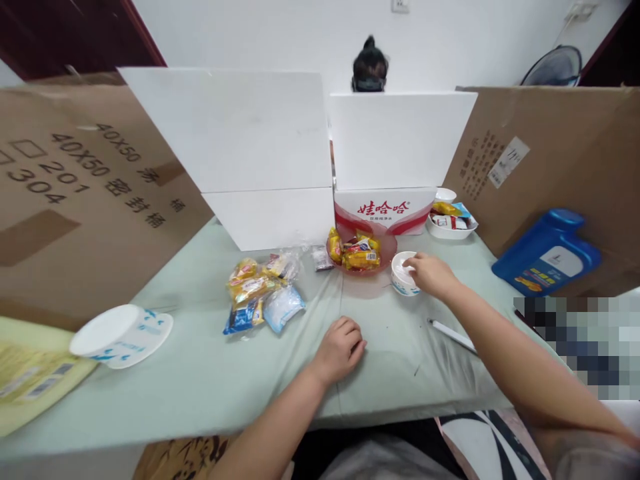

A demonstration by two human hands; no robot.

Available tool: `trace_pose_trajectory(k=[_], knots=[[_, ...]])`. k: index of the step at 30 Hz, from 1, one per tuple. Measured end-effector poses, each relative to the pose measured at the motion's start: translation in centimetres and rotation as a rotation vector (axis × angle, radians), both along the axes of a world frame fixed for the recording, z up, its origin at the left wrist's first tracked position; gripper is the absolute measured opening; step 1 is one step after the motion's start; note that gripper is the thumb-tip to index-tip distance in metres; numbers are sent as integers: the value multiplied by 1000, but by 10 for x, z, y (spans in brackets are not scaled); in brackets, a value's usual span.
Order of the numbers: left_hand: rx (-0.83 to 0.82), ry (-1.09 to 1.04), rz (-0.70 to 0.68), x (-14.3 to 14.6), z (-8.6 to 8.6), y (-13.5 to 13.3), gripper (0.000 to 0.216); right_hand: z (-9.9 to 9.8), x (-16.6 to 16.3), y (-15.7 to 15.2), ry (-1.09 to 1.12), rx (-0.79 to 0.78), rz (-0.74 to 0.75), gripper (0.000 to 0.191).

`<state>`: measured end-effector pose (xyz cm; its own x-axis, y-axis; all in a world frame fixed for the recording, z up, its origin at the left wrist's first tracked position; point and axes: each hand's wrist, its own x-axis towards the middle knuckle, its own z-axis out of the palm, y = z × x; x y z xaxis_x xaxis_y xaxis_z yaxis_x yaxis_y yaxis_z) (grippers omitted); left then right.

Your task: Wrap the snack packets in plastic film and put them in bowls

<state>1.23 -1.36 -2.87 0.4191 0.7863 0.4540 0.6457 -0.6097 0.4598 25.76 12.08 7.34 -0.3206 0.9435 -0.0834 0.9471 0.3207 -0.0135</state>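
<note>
My right hand [433, 275] is at a small white paper bowl [404, 287] with a blue pattern. Its fingers are pinched together over the near right rim, tips inside the bowl; what lies inside is hard to make out. Just behind and to the left is a reddish see-through bowl [389, 247] of yellow-wrapped snacks [361, 259]. Loosely curled on the tablecloth, my left hand [343, 347] rests with nothing visible in it. To its upper left lies a pile of packaged snacks [253, 288], including a blue packet [244, 318] and a pale blue packet [283, 308].
White boards [265, 133] and cardboard walls [75, 200] enclose the table. A white dish [453, 233] holds packets at the back right. A blue bottle [547, 253] leans at right, near a white stick [453, 335]. Paper bowls [123, 337] lie tipped at left. A person's head [370, 67] shows behind.
</note>
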Motion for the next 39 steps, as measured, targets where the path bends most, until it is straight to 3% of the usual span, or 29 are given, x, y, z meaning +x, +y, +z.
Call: trace_pose_trajectory(k=[2, 4, 7, 11, 13, 15, 17, 19, 21, 23, 26, 28, 33, 36, 39], knots=[[-4, -3, 3, 0, -1, 1, 16, -3, -9, 24, -88, -205, 37, 32], [-7, -4, 9, 1, -3, 1, 16, -10, -18, 40, -111, -290, 89, 25], [-13, 7, 14, 2, -6, 0, 15, -14, -24, 48, -132, -311, 126, 22], [21, 11, 74, -3, 1, -5, 11, 1, -11, 31, -108, -207, 131, 28], [93, 20, 208, -17, 11, -7, 16, 8, 6, 10, -40, -58, 112, 35], [179, 68, 445, -39, 23, -5, 21, 7, 29, -17, 145, 195, 124, 37], [178, 191, 701, -66, 32, -1, 32, -4, 52, -45, 256, 218, 144, 38], [82, 318, 818, -93, 35, 5, 41, -21, 73, -72, 292, 140, 137, 36], [-1, 393, 761, -112, 33, 10, 28, -41, 89, -93, 283, 70, 79, 34], [40, 382, 741, -118, 30, 13, 21, -58, 99, -108, 255, 19, 1, 35], [187, 270, 672, -97, 33, 9, 23, -76, 104, -121, 229, -13, -63, 36], [249, 199, 530, -67, 36, 0, 25, -82, 101, -125, 221, 13, -75, 35], [238, 184, 163, 9, 16, -26, 33, -76, 76, -129, 293, 104, -42, 34], [217, 60, 166, 22, -5, -34, 47, -63, 46, -137, 407, 133, 84, 34], [137, -121, 208, 17, -16, -37, 63, -52, 8, -147, 494, 112, 258, 33]])
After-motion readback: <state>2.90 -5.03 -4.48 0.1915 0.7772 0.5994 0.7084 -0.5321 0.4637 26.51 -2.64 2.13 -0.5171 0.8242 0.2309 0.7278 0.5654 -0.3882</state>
